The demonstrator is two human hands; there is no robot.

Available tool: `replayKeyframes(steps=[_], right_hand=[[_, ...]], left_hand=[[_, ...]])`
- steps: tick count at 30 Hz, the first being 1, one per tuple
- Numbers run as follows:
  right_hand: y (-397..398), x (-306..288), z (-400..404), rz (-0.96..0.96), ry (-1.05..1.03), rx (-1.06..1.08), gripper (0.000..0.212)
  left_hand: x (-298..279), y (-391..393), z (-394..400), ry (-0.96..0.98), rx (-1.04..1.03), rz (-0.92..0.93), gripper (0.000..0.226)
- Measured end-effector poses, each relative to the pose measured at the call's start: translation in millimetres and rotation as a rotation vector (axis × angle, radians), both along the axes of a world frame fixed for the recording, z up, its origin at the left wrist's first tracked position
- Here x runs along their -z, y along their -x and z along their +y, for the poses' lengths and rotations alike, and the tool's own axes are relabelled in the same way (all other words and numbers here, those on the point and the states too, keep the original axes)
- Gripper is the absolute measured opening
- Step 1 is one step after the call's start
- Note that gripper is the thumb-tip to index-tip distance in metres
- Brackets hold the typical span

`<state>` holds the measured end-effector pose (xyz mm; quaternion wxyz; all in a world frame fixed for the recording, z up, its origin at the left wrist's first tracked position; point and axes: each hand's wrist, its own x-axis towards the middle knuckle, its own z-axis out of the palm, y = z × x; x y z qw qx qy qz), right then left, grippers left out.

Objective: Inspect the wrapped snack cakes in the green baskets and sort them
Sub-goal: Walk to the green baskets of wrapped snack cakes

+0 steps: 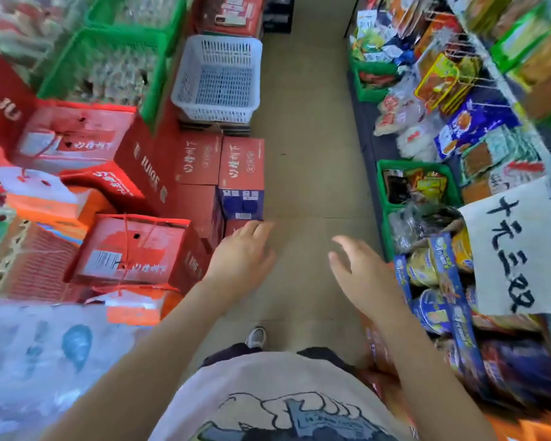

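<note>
Both grips empty, fingers loose: left hand [247,249] nearer the green baskets [109,68] at upper left than right hand [360,268].

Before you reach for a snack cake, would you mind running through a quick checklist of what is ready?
1. Left hand free: ok, fingers relaxed, holding nothing.
2. Right hand free: ok, open over the floor.
3. Green baskets of wrapped cakes in view: ok, up on the left, beyond both hands.
4. White basket ready for sorting: ok, it looks empty.
5. Condition of cake wrappers: cannot tell, too blurred.
</note>
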<state>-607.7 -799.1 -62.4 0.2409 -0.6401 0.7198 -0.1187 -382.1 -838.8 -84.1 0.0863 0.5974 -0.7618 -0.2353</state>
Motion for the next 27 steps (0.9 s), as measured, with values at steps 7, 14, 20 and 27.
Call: replayKeyframes(steps=[7, 14, 20, 27], right_hand=[[92, 1, -157, -0.091, 0.012, 0.143, 0.041], [186, -4, -364, -0.085, 0.054, 0.028, 0.038], [223, -16, -532, -0.113, -0.014, -0.111, 0.037], [196, 8, -697, -0.143, -0.090, -0.333, 0.035]], left_hand=[[-16, 105, -189, 0.080, 0.131, -0.021, 0.052], [-14, 182, -355, 0.056, 0.016, 0.014, 0.051], [-23, 204, -470, 0.038, -0.209, 0.017, 0.051], [6, 192, -606, -0.018, -0.406, 0.147, 0.051]])
